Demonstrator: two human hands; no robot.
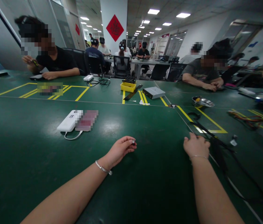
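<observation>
My left hand (122,148) rests on the green table (40,161) with its fingers pinched round a small dark part (133,142) at the fingertips. My right hand (196,145) lies further right with fingers curled, touching a bundle of black cables (217,146) that trails toward the near right. What the right fingers grip, if anything, is hidden. A thin bracelet sits on each wrist.
A white power bank (69,121) with a cord lies ahead on the left. Further back are a yellow tray (128,86), a grey box (154,92), a metal dish (202,101) and coloured wires (250,119). Other people sit along the far edge.
</observation>
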